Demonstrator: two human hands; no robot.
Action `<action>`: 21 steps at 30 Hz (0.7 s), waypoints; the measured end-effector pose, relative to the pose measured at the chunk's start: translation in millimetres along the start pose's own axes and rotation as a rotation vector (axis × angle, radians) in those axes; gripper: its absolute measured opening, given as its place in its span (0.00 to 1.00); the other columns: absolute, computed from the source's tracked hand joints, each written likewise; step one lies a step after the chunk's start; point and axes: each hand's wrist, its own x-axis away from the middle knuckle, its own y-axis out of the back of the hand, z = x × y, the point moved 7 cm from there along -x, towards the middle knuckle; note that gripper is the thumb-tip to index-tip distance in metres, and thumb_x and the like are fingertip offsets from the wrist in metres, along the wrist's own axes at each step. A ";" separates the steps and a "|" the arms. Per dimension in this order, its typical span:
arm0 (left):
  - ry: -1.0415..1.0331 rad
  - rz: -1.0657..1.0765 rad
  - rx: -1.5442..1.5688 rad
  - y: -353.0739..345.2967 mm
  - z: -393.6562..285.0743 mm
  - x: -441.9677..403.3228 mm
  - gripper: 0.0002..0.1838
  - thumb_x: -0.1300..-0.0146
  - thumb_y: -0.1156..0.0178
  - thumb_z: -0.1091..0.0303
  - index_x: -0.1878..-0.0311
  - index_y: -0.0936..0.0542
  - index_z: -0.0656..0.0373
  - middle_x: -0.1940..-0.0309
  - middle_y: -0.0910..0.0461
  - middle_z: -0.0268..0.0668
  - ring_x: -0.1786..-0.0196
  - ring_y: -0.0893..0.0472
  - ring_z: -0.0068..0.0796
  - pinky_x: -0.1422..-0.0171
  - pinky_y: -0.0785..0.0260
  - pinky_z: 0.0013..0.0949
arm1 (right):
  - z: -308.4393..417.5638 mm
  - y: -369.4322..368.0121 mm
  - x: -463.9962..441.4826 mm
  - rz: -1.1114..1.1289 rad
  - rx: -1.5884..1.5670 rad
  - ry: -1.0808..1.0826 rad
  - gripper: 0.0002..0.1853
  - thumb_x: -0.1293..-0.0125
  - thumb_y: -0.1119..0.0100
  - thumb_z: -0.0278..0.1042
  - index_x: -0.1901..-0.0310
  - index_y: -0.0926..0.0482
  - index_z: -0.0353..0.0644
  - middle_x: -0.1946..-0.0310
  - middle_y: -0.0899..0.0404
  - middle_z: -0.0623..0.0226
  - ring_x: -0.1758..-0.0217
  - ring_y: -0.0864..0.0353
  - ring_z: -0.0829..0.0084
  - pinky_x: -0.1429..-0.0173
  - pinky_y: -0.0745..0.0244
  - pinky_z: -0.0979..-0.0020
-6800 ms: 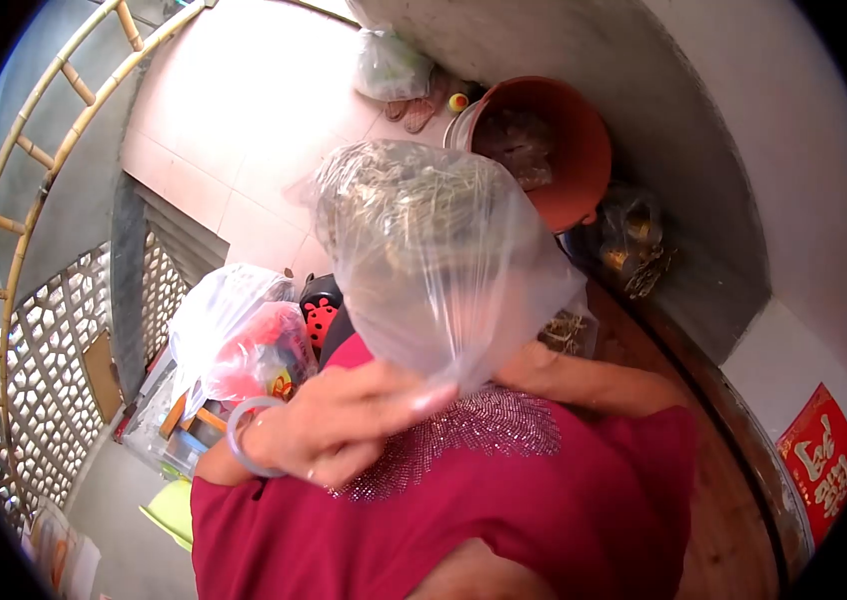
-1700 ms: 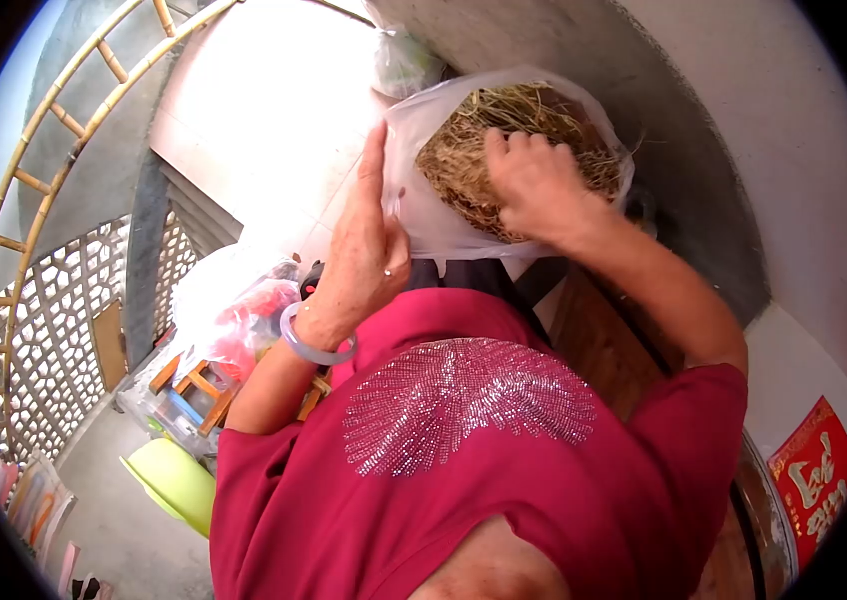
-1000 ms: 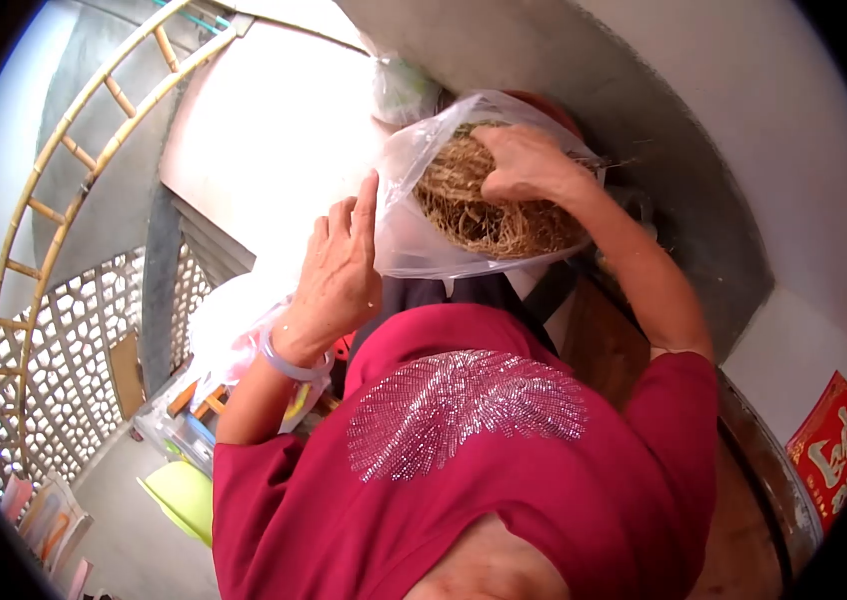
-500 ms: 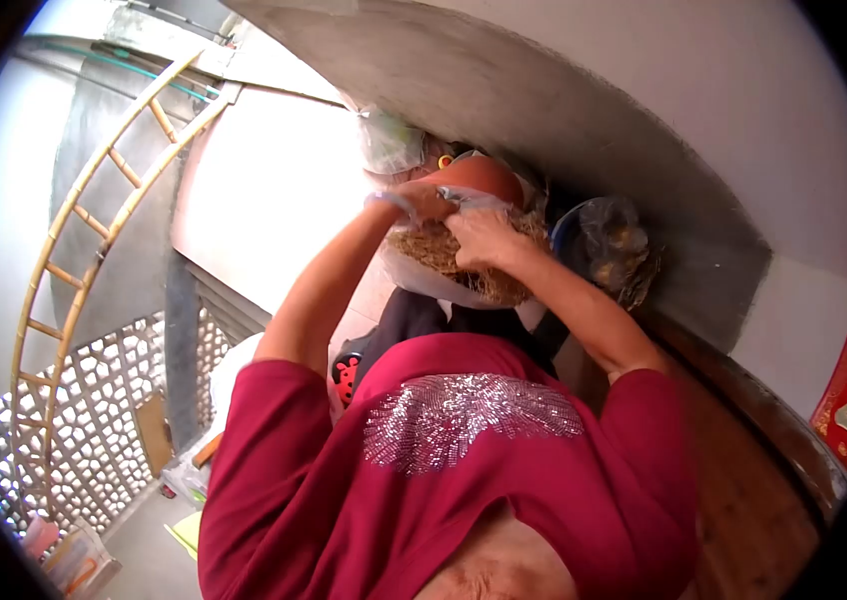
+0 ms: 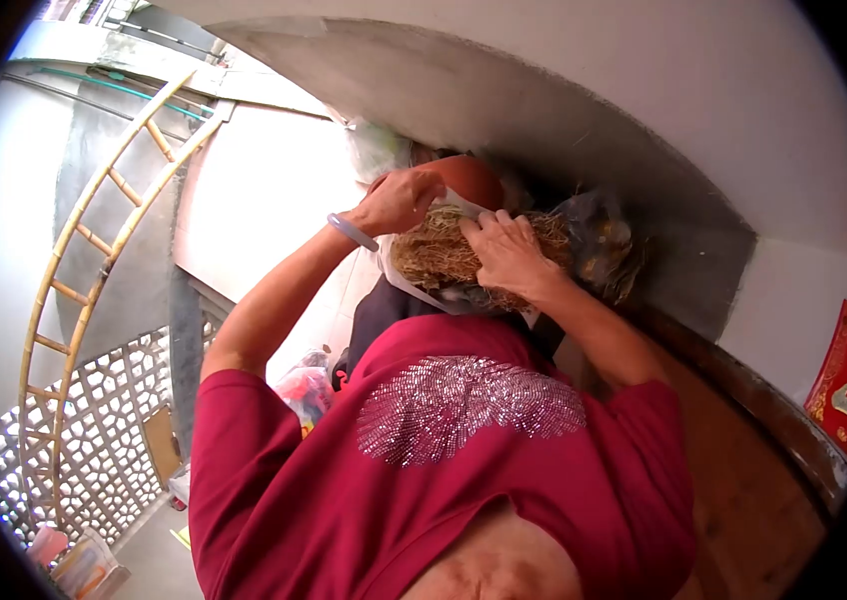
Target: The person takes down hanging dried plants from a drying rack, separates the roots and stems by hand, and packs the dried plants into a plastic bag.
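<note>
A whitish plastic bag (image 5: 406,287) sits in front of my lap, filled with a mass of dry, brown, stringy plant stuff (image 5: 436,250). My left hand (image 5: 402,203), with a pale bangle (image 5: 352,232) at the wrist, is closed at the bag's far left rim, its fingertips pinched on the plastic. Over the dry stalks lies my right hand (image 5: 512,250), its fingers bent and touching the far rim of the bag. Whether they grip the plastic is hard to make out. A rounded orange-brown vessel (image 5: 472,180) stands just behind the bag.
Right of the bag is a clear plastic bag (image 5: 599,235) with brownish contents, near the grey wall (image 5: 684,230). A pale plastic bag (image 5: 379,150) lies beyond my left hand. A bamboo ladder (image 5: 94,240) leans at the left, by a latticed screen (image 5: 109,420).
My hands have moved apart, the left one lifting toward the left with the bag's rim. The dry stalks are more exposed, and my right hand's fingers have spread somewhat.
</note>
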 end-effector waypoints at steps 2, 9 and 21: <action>-0.012 0.031 -0.004 6.1 -17.5 -13.2 0.08 0.37 0.52 0.73 0.66 0.24 0.64 0.72 0.22 0.46 0.69 0.22 0.45 0.62 0.30 0.40 | -12.6 17.5 6.3 0.008 0.023 -0.027 0.20 0.56 0.42 0.29 0.57 0.27 0.38 0.60 0.25 0.53 0.51 0.27 0.55 0.51 0.33 0.54; 0.093 -0.048 0.035 37.7 -62.0 -48.0 0.12 0.35 0.53 0.68 0.64 0.23 0.64 0.75 0.24 0.43 0.72 0.25 0.35 0.65 0.33 0.35 | 10.7 77.4 17.6 -0.089 -0.032 0.098 0.18 0.58 0.44 0.28 0.61 0.28 0.33 0.65 0.24 0.51 0.58 0.23 0.54 0.58 0.29 0.54; 0.024 0.121 -0.014 25.9 -123.6 -95.9 0.14 0.39 0.45 0.64 0.63 0.22 0.67 0.74 0.22 0.48 0.70 0.22 0.40 0.62 0.31 0.39 | -57.6 112.6 30.4 -0.195 0.246 -0.213 0.15 0.51 0.42 0.32 0.60 0.23 0.38 0.67 0.21 0.57 0.59 0.22 0.59 0.57 0.31 0.61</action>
